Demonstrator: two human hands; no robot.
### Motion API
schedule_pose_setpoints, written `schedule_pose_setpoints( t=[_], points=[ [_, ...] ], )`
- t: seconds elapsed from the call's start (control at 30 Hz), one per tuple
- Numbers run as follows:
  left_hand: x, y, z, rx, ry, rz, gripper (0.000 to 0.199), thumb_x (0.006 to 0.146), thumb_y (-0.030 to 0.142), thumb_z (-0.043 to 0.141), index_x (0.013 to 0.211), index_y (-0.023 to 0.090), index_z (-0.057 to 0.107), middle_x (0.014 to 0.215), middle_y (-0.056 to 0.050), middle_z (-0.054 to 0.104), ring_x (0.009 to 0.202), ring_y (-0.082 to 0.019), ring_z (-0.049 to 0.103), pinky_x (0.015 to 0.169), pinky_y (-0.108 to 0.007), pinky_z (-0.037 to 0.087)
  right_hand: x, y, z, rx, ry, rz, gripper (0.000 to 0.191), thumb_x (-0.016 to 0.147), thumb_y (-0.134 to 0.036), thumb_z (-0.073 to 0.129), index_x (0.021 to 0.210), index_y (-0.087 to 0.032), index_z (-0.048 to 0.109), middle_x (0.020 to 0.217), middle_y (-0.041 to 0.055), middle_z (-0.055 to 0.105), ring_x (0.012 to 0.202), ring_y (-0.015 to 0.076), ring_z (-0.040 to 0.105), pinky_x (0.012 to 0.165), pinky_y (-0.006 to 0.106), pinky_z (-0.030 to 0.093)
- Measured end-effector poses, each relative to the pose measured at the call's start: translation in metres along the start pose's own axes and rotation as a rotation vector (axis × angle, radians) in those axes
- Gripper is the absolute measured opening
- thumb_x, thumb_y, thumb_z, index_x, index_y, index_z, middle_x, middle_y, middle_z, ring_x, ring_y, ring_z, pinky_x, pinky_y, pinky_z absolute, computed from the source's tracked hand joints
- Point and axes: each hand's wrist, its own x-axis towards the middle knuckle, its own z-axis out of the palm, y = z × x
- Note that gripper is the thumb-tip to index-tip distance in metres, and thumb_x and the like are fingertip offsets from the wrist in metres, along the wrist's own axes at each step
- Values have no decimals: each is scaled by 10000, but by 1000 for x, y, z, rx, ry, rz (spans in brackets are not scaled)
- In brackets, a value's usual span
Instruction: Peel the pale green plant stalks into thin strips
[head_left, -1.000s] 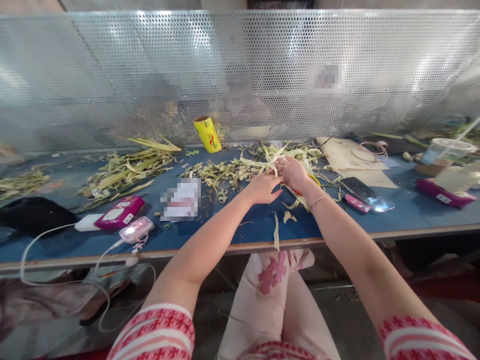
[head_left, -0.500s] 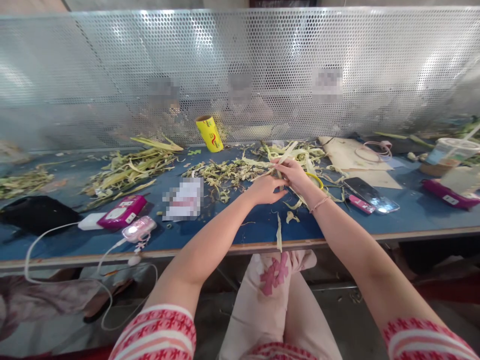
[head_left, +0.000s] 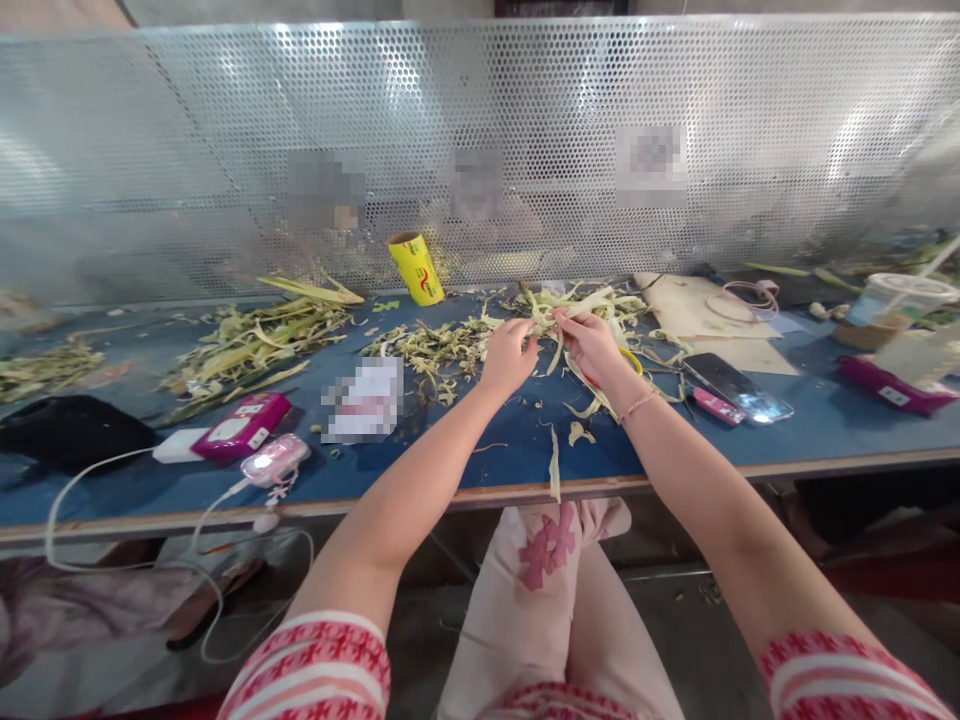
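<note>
From a distance, through the head camera, I saw two bare hands at work on a blue desk [head_left: 420, 475]; clock directions ran from the wearer's place at its near edge. At 12 o'clock, both hands met over pale, shredded plant strips. The step in hand appeared to be working a single strip with the fingertips. The right hand [head_left: 592, 348] had its grip pinched together on a pale strip [head_left: 556, 357], which hung downward. The left hand [head_left: 508, 360] was curled just beside it, thumb near the fingers; I could not tell whether its grip was clamped on the strip. I judged that strip so thin called for a light, steady pinch.

A loose heap [head_left: 435, 348] lay at 11 o'clock, and a longer-stranded pile [head_left: 262, 345] at 10. A curved yellow edge [head_left: 632, 360] showed beside the right wrist, mostly hidden.

At 11 o'clock, beyond the heap, a yellow tube [head_left: 418, 275] leaned, its dark and red lettering too blurred for me to read. The white paper [head_left: 367, 400] at 10 was pixelated. The purple packet [head_left: 244, 425] near it carried small white labels, also illegible. A dark phone [head_left: 731, 385] lay at 2.
</note>
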Motion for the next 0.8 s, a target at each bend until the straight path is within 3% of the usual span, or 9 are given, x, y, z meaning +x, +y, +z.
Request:
schedule_pose_setpoints(
  t=[0.1,0.2,0.33,0.47,0.57,0.67,0.8],
  points=[
    [2,-3,5,-66,-39,-49,344,896,233,458,1178,139,631,1211,-124,683,1142,-235,614,1016,-393,456,-1,-1,1,21,1,8,150,699,-237,776,809,-176,694,770,-4,680,667,78,598,725,217,555],
    [1,-2,7,-57,-109,-86,282,900,264,450,964,124,686,937,-113,731,877,-216,661,828,-344,501,-1,-1,2,48,-5,11,98,724,-193,735,812,-170,700,835,8,705,665,65,595,736,193,552],
    [-2,0,6,-48,-146,-99,272,873,295,479,681,157,613,630,-41,624,596,-158,555,631,-292,417,-3,-3,5,49,-24,10,116,729,-164,703,841,-192,693,892,13,721,715,86,618,774,215,563],
    [-1,1,5,-262,-210,-235,311,883,323,459,636,170,570,599,-8,599,574,-138,549,625,-275,397,-5,-7,6,83,-27,21,145,720,-117,660,834,-205,680,902,2,722,725,82,623,792,214,565],
    [0,2,3,-330,-153,-298,285,864,308,486,610,182,513,558,16,539,560,-130,514,594,-265,363,-5,-9,5,54,-14,22,143,723,-110,643,828,-203,673,898,4,713,733,90,623,796,229,563],
    [1,3,-3,-303,-83,-281,281,832,250,519,572,192,431,524,36,455,544,-117,453,573,-259,318,-4,-10,2,31,2,13,159,720,-111,637,850,-193,679,880,6,708,713,94,612,779,249,557],
    [-1,1,-4,-217,-124,-167,241,858,282,517,638,194,470,568,28,496,562,-125,465,584,-258,323,-4,-4,0,-14,-31,44,212,684,-117,666,885,-181,684,833,5,704,699,93,609,764,257,536]
  ],
)
